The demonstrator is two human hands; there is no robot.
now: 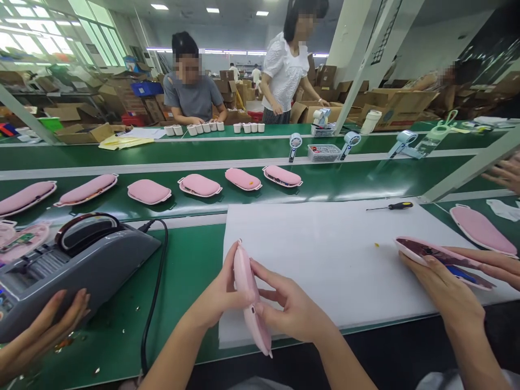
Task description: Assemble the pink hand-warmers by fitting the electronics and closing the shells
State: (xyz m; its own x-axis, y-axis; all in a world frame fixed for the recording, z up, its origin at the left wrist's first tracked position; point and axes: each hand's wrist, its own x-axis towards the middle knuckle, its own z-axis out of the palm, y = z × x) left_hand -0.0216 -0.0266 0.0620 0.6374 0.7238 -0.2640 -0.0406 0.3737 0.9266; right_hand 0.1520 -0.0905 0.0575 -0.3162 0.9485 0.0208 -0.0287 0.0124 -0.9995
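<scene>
In the middle of the view, my left hand and my right hand both grip a pink oval case. It stands on edge between them, its narrow side with a small dark opening facing me. My left fingers wrap its upper left side, thumb across the edge. My right thumb and fingers press on the right side. Below the case lies a white sheet on the green bench. What is inside the case is hidden.
Several similar pink cases line the green belt ahead. A grey tape dispenser with a black cable stands left, beside a co-worker's hand. At right, another co-worker's hands hold an opened pink case. A screwdriver lies on the sheet.
</scene>
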